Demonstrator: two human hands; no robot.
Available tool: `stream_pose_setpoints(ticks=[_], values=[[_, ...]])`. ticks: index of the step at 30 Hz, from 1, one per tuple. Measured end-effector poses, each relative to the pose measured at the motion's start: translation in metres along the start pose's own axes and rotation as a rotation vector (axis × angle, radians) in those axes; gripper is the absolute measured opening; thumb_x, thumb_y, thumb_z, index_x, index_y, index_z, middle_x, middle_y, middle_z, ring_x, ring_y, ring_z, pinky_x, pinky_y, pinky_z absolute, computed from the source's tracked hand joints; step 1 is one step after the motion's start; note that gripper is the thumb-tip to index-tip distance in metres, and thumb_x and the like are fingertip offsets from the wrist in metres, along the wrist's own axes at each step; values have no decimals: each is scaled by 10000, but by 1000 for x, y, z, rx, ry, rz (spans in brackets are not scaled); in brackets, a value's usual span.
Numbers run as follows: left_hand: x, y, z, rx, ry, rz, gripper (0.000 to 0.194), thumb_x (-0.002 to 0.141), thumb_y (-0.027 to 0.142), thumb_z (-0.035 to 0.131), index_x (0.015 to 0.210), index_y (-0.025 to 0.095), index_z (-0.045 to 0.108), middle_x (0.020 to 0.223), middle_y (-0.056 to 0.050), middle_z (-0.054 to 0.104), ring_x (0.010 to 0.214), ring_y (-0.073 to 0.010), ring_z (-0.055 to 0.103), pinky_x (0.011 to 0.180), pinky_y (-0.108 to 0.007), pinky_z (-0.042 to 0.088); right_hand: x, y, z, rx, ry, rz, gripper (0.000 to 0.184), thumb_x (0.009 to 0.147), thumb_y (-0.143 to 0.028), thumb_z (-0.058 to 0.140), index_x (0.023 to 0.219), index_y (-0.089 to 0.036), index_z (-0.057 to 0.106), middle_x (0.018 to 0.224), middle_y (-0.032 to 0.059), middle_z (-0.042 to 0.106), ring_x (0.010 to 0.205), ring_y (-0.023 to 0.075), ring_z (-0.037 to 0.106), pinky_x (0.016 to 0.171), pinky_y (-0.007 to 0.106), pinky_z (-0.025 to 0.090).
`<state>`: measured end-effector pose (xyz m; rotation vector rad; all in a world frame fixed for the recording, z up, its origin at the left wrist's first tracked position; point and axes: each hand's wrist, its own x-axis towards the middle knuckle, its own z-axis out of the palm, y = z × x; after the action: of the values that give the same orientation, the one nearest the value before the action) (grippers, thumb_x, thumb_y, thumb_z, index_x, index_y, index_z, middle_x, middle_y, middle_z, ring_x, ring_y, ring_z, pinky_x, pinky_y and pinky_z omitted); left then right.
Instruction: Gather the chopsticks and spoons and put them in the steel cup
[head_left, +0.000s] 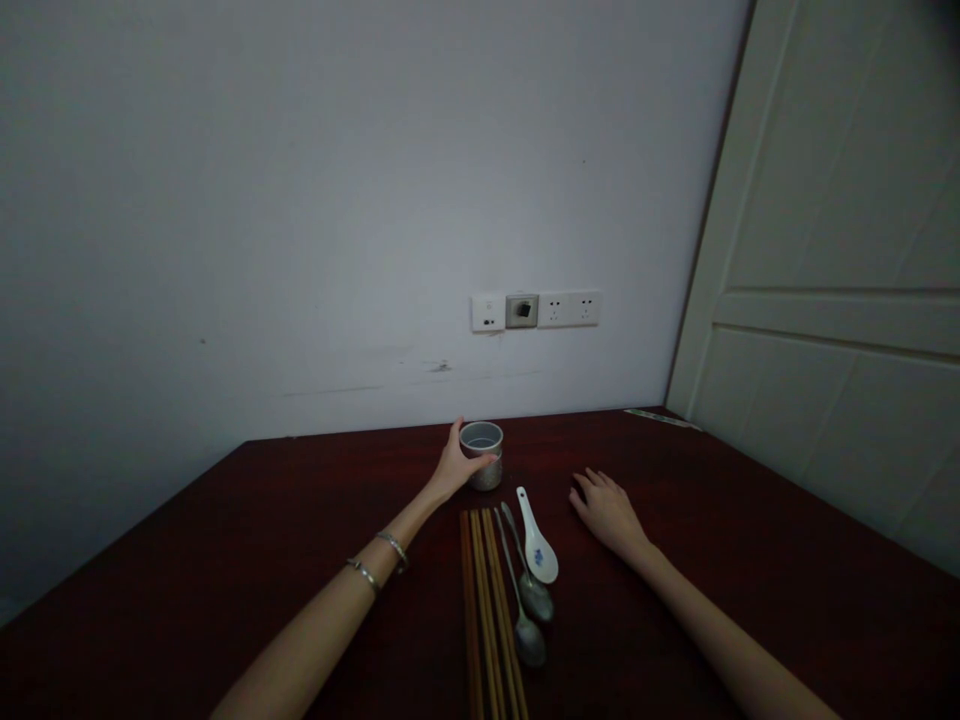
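Note:
My left hand (454, 466) is wrapped around the side of a small grey cup (484, 452) that stands upright near the far edge of the dark red table (225, 540). My right hand (606, 510) lies flat on the table, palm down and fingers spread, holding nothing. Between my forearms lie several wooden chopsticks (487, 610) side by side, two metal spoons (526, 600) and a white ceramic spoon (538, 550) with a blue mark. Two bracelets circle my left wrist.
A pale wall rises right behind the table, with a row of sockets (535, 310) on it. A white door (840, 300) stands at the right. A thin light strip (664, 418) lies at the table's far right corner.

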<state>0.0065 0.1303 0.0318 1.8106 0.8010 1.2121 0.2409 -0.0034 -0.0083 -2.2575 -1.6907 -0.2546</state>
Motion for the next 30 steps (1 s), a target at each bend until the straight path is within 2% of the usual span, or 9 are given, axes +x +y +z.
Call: stream_pose_setpoints(ticks=[11, 16, 19, 21, 23, 25, 28, 30], values=[[-2, 2, -2, 12, 0, -6, 1055, 518, 329, 768, 1357, 138, 156, 1238, -176, 456, 1147, -258, 430, 982, -387, 282, -1, 0, 0, -13, 1, -8, 463, 838, -364, 320, 1181, -129, 523, 1270, 134, 468, 1182, 282, 386, 936, 401, 320], [-7, 9, -15, 36, 37, 36, 1009, 540, 323, 752, 1349, 162, 172, 1203, -152, 469, 1090, -234, 467, 907, -363, 357, -1, 1, 1, -17, 11, -20, 460, 837, -358, 319, 1180, -129, 522, 1263, 135, 475, 1169, 278, 403, 935, 402, 322], [-13, 18, -29, 107, 143, 42, 844, 575, 324, 720, 1290, 167, 301, 1154, -134, 491, 1019, -212, 499, 801, -318, 418, 0, 1, 2, -10, 3, -14, 456, 832, -357, 329, 1177, -132, 525, 1264, 131, 475, 1173, 280, 400, 930, 400, 329], [-19, 25, -40, 206, 221, 64, 625, 613, 317, 678, 1170, 154, 446, 1053, -108, 540, 921, -187, 531, 750, -297, 432, 0, 2, 2, -6, 2, -14, 454, 831, -361, 332, 1175, -138, 527, 1264, 126, 477, 1176, 281, 397, 931, 400, 329], [-27, 32, -49, 323, 236, 78, 379, 650, 277, 623, 998, 142, 556, 904, -73, 585, 788, -155, 550, 704, -278, 438, 0, 2, 3, -4, 6, -19, 460, 835, -362, 325, 1182, -135, 523, 1266, 126, 475, 1182, 282, 392, 939, 398, 323], [-36, 36, -54, 430, 146, 37, 204, 647, 219, 588, 833, 138, 607, 761, -42, 601, 679, -135, 548, 649, -253, 435, 0, 3, 4, -3, 10, -24, 469, 838, -361, 318, 1188, -123, 518, 1266, 136, 473, 1188, 284, 387, 947, 393, 316], [-50, 38, -56, 532, -128, -105, 88, 598, 163, 589, 670, 136, 631, 623, -15, 600, 583, -118, 540, 563, -219, 415, 0, 4, 5, -4, 9, -36, 469, 840, -355, 322, 1182, -107, 525, 1258, 150, 477, 1190, 280, 388, 960, 383, 305], [-60, 37, -53, 551, -306, -230, 77, 587, 172, 598, 637, 135, 642, 557, 1, 586, 501, -101, 517, 504, -204, 395, 0, 4, 6, -6, 10, -50, 465, 840, -352, 324, 1179, -106, 526, 1254, 154, 480, 1191, 274, 389, 962, 384, 305]])
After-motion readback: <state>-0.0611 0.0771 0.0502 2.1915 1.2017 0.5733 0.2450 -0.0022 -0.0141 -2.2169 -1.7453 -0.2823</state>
